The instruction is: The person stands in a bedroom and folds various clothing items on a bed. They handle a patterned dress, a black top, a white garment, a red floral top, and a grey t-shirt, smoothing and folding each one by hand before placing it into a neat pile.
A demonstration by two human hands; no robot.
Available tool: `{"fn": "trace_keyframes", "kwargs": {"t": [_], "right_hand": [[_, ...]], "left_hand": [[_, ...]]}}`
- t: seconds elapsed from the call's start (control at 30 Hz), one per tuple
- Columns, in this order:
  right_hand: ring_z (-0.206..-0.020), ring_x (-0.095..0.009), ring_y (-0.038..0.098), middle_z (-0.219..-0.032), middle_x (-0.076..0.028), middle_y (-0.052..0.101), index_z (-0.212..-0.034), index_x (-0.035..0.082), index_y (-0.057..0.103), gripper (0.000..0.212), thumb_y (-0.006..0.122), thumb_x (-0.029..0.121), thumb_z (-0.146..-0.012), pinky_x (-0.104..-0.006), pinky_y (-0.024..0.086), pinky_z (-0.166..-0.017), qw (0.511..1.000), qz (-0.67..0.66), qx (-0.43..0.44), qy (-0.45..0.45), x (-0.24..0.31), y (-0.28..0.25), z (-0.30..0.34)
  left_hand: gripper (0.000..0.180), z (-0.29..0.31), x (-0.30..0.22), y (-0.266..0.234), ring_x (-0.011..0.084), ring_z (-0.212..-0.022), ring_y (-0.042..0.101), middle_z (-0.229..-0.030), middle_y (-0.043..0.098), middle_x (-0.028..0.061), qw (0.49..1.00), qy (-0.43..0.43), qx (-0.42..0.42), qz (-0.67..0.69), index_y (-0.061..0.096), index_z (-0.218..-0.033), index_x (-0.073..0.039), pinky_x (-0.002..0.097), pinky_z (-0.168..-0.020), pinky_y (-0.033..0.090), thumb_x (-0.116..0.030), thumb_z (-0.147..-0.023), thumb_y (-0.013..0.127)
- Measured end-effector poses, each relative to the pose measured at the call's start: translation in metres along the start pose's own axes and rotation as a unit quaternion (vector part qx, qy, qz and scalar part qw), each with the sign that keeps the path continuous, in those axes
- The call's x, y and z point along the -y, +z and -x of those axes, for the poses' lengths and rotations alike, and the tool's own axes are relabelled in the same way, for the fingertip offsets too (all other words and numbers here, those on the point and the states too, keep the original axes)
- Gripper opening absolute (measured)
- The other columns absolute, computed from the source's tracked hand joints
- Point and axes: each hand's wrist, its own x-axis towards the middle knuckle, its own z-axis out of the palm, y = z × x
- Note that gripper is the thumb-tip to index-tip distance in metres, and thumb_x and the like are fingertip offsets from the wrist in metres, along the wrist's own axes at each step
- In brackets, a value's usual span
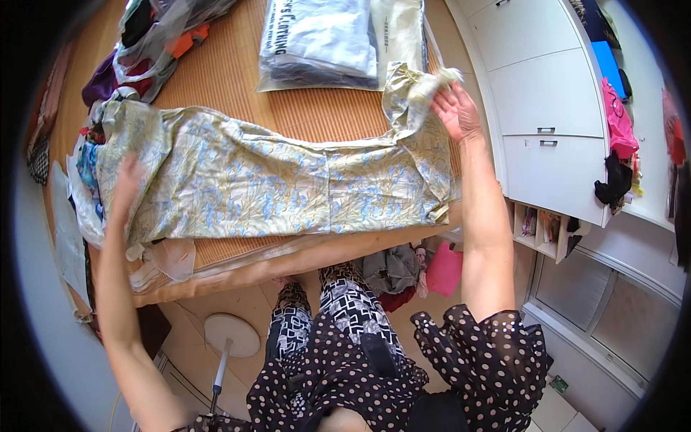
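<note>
A long pale yellow floral garment (288,183) with blue flowers lies spread sideways over the bed, its right end partly bunched up. My right hand (458,114) is at that upper right end, palm showing and fingers stretched out against the loose, blurred cloth. Over the garment's left end is my left hand (127,183), smeared by motion, so its fingers cannot be made out. Whether it grips the cloth does not show.
A clear bag (317,43) of folded clothes lies at the bed's far side. Heaped clothes and plastic (144,50) fill the far left. White cabinets (543,93) stand on the right. Below the bed edge are a round white stand (232,335) and a pink bag (445,270).
</note>
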Motion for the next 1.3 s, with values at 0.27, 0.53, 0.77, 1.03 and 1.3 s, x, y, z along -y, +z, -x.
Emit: {"fn": "trace_keyframes", "kwargs": {"t": [0.27, 0.53, 0.77, 1.03, 1.3], "right_hand": [[-0.092, -0.026, 0.057, -0.094, -0.016, 0.06, -0.1, -0.003, 0.054, 0.047, 0.067, 0.032, -0.071, -0.0358, 0.046, -0.078, 0.807, 0.551, -0.208, 0.041, -0.031, -0.132, 0.034], [-0.091, -0.03, 0.058, -0.095, -0.015, 0.061, -0.095, 0.008, 0.061, 0.035, 0.063, 0.022, -0.064, -0.0376, 0.044, -0.081, 0.609, 0.741, -0.165, 0.229, -0.083, -0.168, 0.117], [-0.094, -0.033, 0.054, -0.099, -0.018, 0.056, -0.1, 0.002, 0.056, 0.034, 0.06, 0.02, -0.071, -0.039, 0.043, -0.081, 0.657, 0.739, -0.147, -0.036, -0.007, -0.143, 0.026], [-0.096, -0.028, 0.055, -0.101, -0.014, 0.058, -0.109, 0.011, 0.053, 0.04, 0.056, 0.017, -0.069, -0.0417, 0.036, -0.088, 0.589, 0.797, -0.038, -0.128, -0.026, -0.038, -0.077], [-0.071, -0.028, 0.055, -0.066, -0.01, 0.056, -0.073, 0.006, 0.053, 0.01, 0.05, 0.004, -0.063, -0.0433, 0.038, -0.076, 0.595, 0.732, -0.019, -0.33, 0.012, -0.036, 0.054]], "left_hand": [[0.079, 0.151, -0.107, 0.176, 0.0459, -0.122, 0.019, -0.137, 0.012, 0.0251, 0.964, 0.059, 0.149, -0.214, 0.026, -0.131, -0.007, 0.0462, -0.101, 0.023, -0.018, -0.066, 0.07], [0.089, 0.15, -0.123, 0.18, 0.0469, -0.122, 0.017, -0.138, 0.009, 0.0239, 0.954, 0.018, 0.162, -0.25, 0.02, -0.134, -0.007, 0.0454, -0.096, 0.032, -0.013, -0.062, 0.072], [0.093, 0.147, -0.116, 0.192, 0.0482, -0.119, 0.023, -0.137, 0.011, 0.0254, 0.944, 0.0, 0.166, -0.286, 0.018, -0.134, -0.008, 0.0476, -0.095, 0.032, -0.012, -0.059, 0.074], [0.089, 0.143, -0.113, 0.194, 0.0498, -0.117, 0.025, -0.135, 0.014, 0.0283, 0.938, 0.037, 0.161, -0.305, 0.022, -0.132, -0.004, 0.0472, -0.096, 0.03, -0.014, -0.06, 0.074], [0.092, 0.144, -0.103, 0.196, 0.0484, -0.117, 0.026, -0.136, 0.015, 0.0247, 0.927, 0.059, 0.154, -0.336, 0.019, -0.134, -0.008, 0.0455, -0.093, 0.036, -0.017, -0.061, 0.074]]}}
